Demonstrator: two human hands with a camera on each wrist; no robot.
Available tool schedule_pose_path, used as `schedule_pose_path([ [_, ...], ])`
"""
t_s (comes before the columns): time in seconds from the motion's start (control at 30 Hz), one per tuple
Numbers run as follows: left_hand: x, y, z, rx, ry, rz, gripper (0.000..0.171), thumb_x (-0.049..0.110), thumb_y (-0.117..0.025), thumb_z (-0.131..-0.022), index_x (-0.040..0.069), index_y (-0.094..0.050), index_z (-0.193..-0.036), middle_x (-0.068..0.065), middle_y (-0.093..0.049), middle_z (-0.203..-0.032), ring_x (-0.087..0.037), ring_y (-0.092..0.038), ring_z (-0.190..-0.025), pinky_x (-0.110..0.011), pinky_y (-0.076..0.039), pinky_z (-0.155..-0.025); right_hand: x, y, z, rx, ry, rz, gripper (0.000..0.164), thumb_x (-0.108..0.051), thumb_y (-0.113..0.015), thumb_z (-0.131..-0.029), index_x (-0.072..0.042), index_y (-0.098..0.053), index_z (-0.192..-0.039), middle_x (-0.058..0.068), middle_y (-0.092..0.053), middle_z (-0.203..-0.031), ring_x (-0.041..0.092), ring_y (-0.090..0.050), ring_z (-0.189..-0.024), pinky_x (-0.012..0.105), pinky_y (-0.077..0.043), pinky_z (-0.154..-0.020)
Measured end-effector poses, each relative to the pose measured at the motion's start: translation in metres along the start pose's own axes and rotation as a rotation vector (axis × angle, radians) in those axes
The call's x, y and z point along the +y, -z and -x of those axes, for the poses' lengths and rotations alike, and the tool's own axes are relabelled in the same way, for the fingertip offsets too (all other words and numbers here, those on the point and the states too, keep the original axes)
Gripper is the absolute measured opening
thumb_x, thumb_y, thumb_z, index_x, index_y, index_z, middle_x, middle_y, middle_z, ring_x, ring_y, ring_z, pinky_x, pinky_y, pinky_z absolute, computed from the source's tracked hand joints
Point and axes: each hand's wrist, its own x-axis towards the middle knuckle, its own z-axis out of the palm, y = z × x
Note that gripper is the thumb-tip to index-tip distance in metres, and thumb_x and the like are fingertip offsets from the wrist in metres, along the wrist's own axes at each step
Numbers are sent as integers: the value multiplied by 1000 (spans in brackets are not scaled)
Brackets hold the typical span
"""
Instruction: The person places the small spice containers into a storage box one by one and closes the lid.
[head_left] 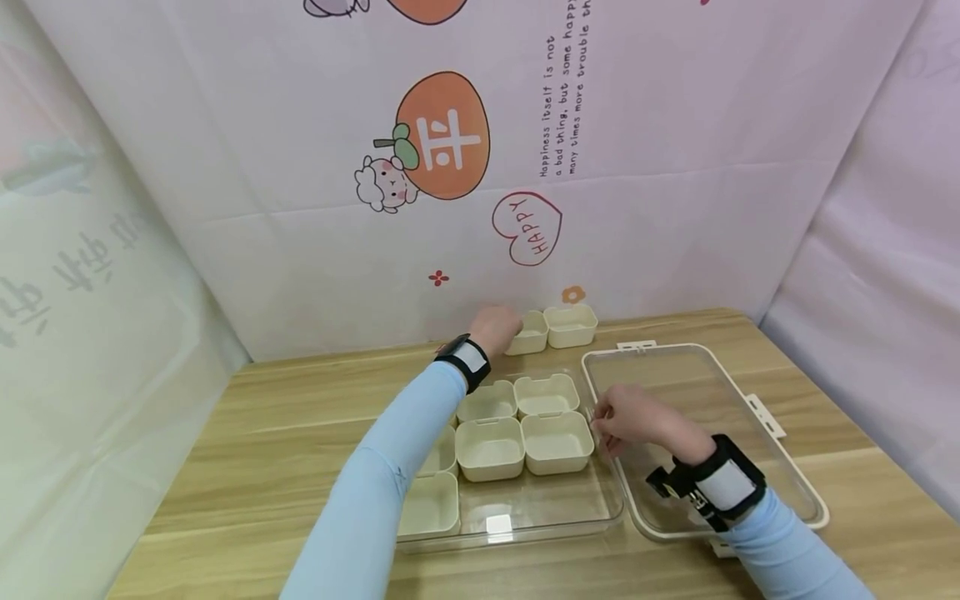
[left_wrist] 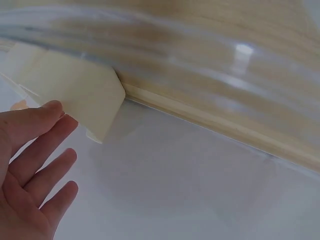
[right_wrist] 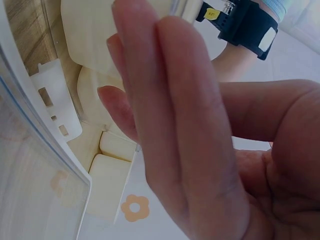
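At the back of the table, my left hand pinches the rim of a small cream box between thumb and fingertip. In the left wrist view the left hand has its other fingers spread loosely beside that box. A matching cream box stands just right of it. My right hand hovers with loosely bent fingers by the right wall of a clear bin. It holds nothing that I can see. Inside the bin sit several cream boxes, some partly hidden by the left arm.
A clear lid with a white rim and side latches lies on the wooden table, right of the bin and under the right hand. A white printed cloth hangs directly behind the table's back edge.
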Motion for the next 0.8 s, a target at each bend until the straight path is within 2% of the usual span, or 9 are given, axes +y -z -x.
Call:
schedule_pose_path([
  [0.1,2,0,-4,-35,-1,-40,18,8,-56,-91,16,-70,-84,2,-70,-89,-15,-64,-83,-30,-53,-72,0,0,0,0,-4,-9,13,0,-55,-89,8,-65,-86,10,-67,-69,20,-68,-58,28,-56,-54],
  [0.27,4,-4,-9,-54,25,-104,19,11,-54,-94,17,-72,-90,1,-71,-93,-15,-65,-86,-31,-55,-72,-1,1,1,-1,2,-19,12,0,-55,-89,8,-64,-87,12,-68,-71,20,-68,-58,29,-56,-55],
  [0.47,6,-5,-10,-43,63,-91,21,15,-51,-97,16,-72,-94,0,-70,-95,-16,-65,-87,-32,-56,-70,-2,2,2,1,3,-9,12,0,-55,-88,9,-64,-87,13,-68,-71,20,-68,-58,29,-56,-55],
  [0.63,6,-6,-9,-34,68,-89,24,18,-48,-98,16,-72,-95,0,-70,-93,-17,-66,-86,-32,-56,-68,-1,2,1,2,0,3,13,0,-55,-88,8,-64,-88,12,-67,-71,19,-68,-58,29,-56,-55],
  [0.8,8,-6,-9,-38,72,-68,23,14,-50,-97,15,-72,-95,-1,-70,-94,-17,-66,-86,-32,-57,-68,-1,1,0,4,-7,10,13,-1,-55,-89,7,-65,-87,11,-67,-71,18,-67,-58,28,-56,-55],
])
